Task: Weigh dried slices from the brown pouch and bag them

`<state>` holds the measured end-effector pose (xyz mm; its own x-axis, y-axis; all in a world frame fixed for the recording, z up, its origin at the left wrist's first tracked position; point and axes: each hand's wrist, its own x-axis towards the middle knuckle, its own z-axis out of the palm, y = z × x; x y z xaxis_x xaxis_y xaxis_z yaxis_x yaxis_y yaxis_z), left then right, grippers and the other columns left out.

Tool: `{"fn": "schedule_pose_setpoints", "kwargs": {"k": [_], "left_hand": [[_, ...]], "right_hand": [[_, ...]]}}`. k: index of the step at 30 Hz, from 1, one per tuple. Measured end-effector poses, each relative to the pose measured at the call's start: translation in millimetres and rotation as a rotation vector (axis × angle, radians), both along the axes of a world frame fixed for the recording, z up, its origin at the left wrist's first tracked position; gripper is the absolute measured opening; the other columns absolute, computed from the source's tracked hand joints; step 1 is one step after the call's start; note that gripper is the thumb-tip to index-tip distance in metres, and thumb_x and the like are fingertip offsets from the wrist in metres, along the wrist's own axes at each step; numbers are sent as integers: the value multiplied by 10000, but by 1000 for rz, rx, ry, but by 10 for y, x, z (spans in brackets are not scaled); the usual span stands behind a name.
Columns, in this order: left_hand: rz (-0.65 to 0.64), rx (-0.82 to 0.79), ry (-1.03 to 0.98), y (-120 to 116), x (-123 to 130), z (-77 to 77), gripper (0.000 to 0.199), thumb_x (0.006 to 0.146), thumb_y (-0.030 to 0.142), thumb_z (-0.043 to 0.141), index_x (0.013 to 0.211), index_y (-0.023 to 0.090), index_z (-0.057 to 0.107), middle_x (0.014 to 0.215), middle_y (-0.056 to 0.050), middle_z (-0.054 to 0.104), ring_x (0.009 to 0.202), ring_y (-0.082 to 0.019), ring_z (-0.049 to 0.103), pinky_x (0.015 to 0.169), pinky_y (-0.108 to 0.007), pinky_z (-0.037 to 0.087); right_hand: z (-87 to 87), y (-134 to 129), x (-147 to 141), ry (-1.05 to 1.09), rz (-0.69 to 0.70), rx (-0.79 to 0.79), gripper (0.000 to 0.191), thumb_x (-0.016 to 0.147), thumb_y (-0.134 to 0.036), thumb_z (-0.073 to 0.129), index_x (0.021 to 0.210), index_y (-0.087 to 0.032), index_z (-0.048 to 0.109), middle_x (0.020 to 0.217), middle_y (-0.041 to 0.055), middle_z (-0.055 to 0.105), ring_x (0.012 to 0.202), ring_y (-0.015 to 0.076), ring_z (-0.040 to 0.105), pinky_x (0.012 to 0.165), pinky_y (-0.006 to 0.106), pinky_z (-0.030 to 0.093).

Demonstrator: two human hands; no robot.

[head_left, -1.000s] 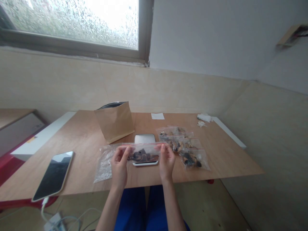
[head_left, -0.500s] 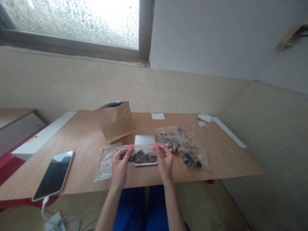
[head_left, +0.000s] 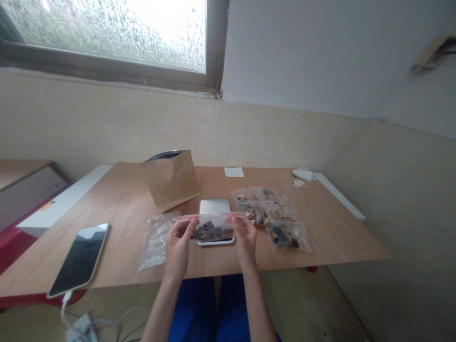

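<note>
Between my two hands is a clear zip bag (head_left: 213,232) with a red strip along its top and dark brown, dried-looking pieces inside. My left hand (head_left: 179,240) pinches the left end of the strip, thumb on top. At the other end, my right hand (head_left: 244,237) pinches the strip the same way. The bag hangs over a flat silver-topped scale (head_left: 214,205), hiding much of its front. Flat clear plastic bags (head_left: 154,242) lie beside my left hand. Right of my right hand, several filled zip bags (head_left: 283,235) overlap on the table.
An open brown paper pouch (head_left: 171,183) stands behind the scale to the left. A phone (head_left: 81,259) with a white cable lies at the table's left front. White paper (head_left: 233,172) and crumpled tissue (head_left: 302,174) lie along the back of the table (head_left: 335,237).
Both hands keep their pinch on the bag's strip. My right thumb has shifted very slightly to the right, and the bag's contents have settled a little.
</note>
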<state>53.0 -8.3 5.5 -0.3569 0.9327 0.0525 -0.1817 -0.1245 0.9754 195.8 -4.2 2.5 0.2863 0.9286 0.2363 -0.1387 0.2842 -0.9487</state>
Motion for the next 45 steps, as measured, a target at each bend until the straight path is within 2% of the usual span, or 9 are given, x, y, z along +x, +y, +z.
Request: {"fn": "schedule_pose_setpoints", "kwargs": {"k": [4, 10, 18, 26, 31, 36, 41, 45], "left_hand": [[-21, -7, 13, 1, -12, -5, 290, 681, 433, 685, 747, 151, 668, 714, -36, 687, 712, -166, 624, 665, -261, 497], [-83, 5, 49, 15, -52, -34, 296, 669, 437, 690, 750, 152, 701, 906, -87, 701, 853, -218, 637, 717, -294, 512], [-34, 3, 71, -12, -38, 10, 237, 632, 383, 729, 719, 164, 704, 790, -50, 699, 759, -198, 649, 670, -280, 517], [-55, 30, 91, -21, -12, 12, 227, 666, 371, 706, 746, 159, 700, 831, -51, 685, 803, -200, 633, 682, -271, 510], [-60, 34, 74, -19, -14, 11, 229, 666, 376, 705, 753, 164, 688, 788, -42, 678, 780, -198, 631, 684, -277, 508], [-134, 48, 142, -30, -32, 65, 233, 680, 394, 689, 729, 167, 686, 758, -43, 667, 747, -189, 625, 668, -267, 505], [-209, 34, 183, -28, -60, 74, 237, 695, 392, 678, 786, 176, 710, 832, -58, 685, 788, -196, 633, 678, -262, 512], [-218, 62, 188, -33, -64, 78, 215, 679, 381, 693, 746, 179, 716, 812, -63, 682, 789, -209, 631, 658, -271, 518]], "right_hand": [[2, -8, 8, 1, 15, 0, 170, 759, -341, 643, 745, -175, 681, 796, 44, 698, 808, 186, 642, 796, 321, 487], [20, -8, -12, 48, 3, -13, 189, 766, -352, 636, 720, -175, 682, 786, 41, 694, 778, 177, 641, 745, 302, 502], [23, -1, -60, 23, 3, -22, 179, 759, -339, 637, 709, -168, 663, 772, 40, 691, 765, 174, 643, 731, 294, 501], [-22, 14, -44, 25, -45, -38, 205, 748, -356, 644, 696, -159, 655, 723, 37, 679, 710, 163, 627, 676, 276, 505], [-14, 13, 13, 13, 38, -29, 175, 757, -340, 641, 704, -177, 672, 752, 34, 689, 763, 168, 641, 744, 299, 510], [25, 4, 53, -90, 55, -45, 187, 705, -355, 689, 687, -170, 693, 736, 47, 684, 711, 172, 643, 672, 289, 525], [43, -4, 61, -91, 58, -48, 202, 710, -360, 688, 656, -166, 698, 708, 48, 680, 683, 165, 641, 637, 270, 520], [67, -15, 56, -102, 55, -34, 197, 723, -348, 676, 643, -169, 694, 678, 39, 674, 662, 163, 635, 629, 268, 518]]}}
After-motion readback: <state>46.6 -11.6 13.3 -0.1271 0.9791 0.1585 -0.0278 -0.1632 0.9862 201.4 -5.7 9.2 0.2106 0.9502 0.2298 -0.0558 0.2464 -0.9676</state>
